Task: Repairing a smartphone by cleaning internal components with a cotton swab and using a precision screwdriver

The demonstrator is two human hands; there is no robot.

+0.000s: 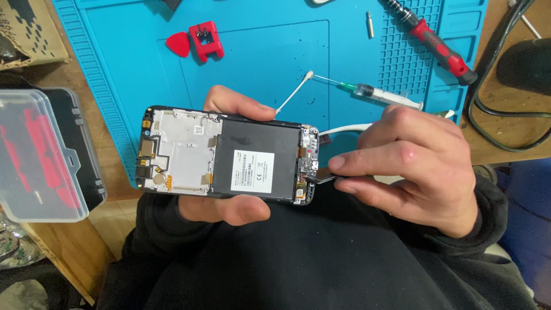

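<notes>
I count one opened phone [227, 155], one pair of tweezers [322, 178], one cotton swab [294, 93], one syringe [383, 95], one red-handled screwdriver [433, 37], one red pick [179, 43], one clear plastic case [40, 155], one blue mat [258, 51].

Bright, even overhead light; sharp focus, soft shadows, little glare.

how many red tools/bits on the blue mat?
3. A red triangular pick at upper left, a red block-shaped holder right beside it, and a red-and-black screwdriver at upper right. More may lie past the top edge of the frame.
</notes>
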